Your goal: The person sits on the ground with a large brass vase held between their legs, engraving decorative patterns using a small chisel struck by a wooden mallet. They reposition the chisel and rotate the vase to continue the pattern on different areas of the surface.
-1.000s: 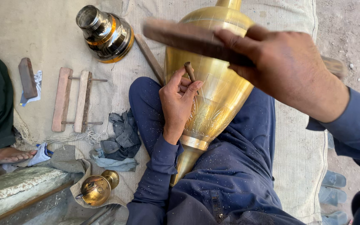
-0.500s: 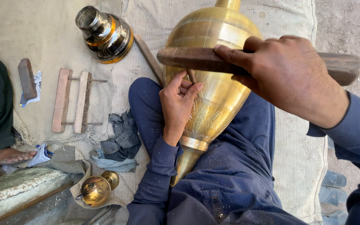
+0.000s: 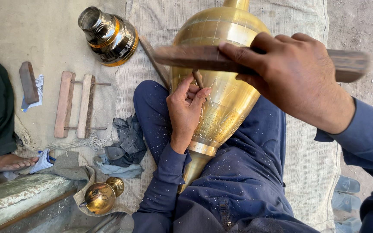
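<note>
The big brass vase [image 3: 221, 99] lies tilted across the person's lap, its narrow foot toward the body, with fine engraved lines on its belly. A small chisel [image 3: 198, 78], probably metal, stands against the vase's belly. A dark wooden mallet [image 3: 195, 58] lies flat just above the chisel's top.

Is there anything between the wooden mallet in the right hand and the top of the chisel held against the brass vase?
Nothing visible: the wooden mallet in the right hand sits directly over the chisel, which the left hand holds against the brass vase.
</note>
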{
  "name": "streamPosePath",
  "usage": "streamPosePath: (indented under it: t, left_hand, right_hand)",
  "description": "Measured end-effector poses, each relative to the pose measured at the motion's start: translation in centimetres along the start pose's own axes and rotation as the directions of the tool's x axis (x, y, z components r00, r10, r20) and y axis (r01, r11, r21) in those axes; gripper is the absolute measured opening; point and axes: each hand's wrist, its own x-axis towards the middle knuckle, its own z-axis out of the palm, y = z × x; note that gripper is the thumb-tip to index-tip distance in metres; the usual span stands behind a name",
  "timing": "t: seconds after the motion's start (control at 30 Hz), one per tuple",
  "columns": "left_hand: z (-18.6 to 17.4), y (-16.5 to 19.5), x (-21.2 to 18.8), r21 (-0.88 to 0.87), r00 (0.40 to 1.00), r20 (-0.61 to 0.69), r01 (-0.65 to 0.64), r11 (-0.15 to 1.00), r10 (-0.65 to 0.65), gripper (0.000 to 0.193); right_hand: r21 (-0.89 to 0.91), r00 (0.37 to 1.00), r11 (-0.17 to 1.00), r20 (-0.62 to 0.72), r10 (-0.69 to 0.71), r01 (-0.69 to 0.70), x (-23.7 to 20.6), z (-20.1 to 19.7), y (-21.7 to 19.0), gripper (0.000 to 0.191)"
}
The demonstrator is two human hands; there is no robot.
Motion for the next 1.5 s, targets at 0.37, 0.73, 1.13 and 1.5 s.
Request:
streamPosePath:
  t: [0.37, 0.73, 1.13, 1.5]
  left_hand:
    - [0.2, 0.5, -0.1, 0.002, 1.0, 0.005, 0.001, 1.0, -0.001, 0.039]
    - [0.1, 0.3, -0.7, 0.014, 1.0, -0.004, -0.017, 1.0, 0.017, 0.037]
    - [0.1, 0.4, -1.0, -0.002, 1.0, 0.008, -0.013, 1.0, 0.013, 0.034]
    - [0.1, 0.4, -1.1, -0.023, 0.999, 0.03, -0.022, 0.999, 0.023, 0.035]
  right_hand:
    - [-0.036, 0.974, 0.999, 0.227, 0.013, -0.005, -0.4, -0.1, 0.0, 0.061]
    - [0.019, 0.999, 0.999, 0.006, 0.033, -0.033, -1.3, -0.1, 0.0, 0.059]
    - [0.081, 0.998, 0.997, -0.062, 0.011, -0.006, -1.4, -0.6, -0.1, 0.06]
    - [-0.054, 0.989, 0.998, 0.149, 0.024, -0.016, -1.7, -0.6, 0.0, 0.055]
